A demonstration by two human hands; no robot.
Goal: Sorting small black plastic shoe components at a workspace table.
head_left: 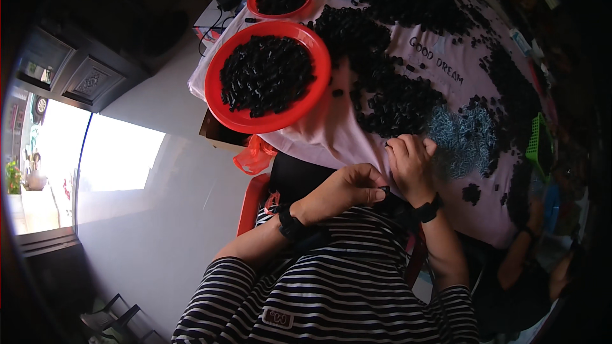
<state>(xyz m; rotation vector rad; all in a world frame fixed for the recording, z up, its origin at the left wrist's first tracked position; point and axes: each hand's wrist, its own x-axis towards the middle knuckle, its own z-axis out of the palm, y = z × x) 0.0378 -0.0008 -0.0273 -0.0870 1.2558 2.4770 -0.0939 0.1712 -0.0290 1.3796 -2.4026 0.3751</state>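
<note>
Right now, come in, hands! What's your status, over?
Left hand pinching small black piece. Right hand near black pile, grip unclear. Blue heap close beside that hand.

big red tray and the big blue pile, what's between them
In the head view: pink cloth, then a heap of small black pieces beside the big blue pile.

The head view looks down and forward through a wide fisheye lens, over the striped shirt [312, 302] and onto the counter [347, 143]. The left hand [364, 186] and right hand [412, 164] appear near; a bright doorway [58, 165] bends along the left rim.
</note>
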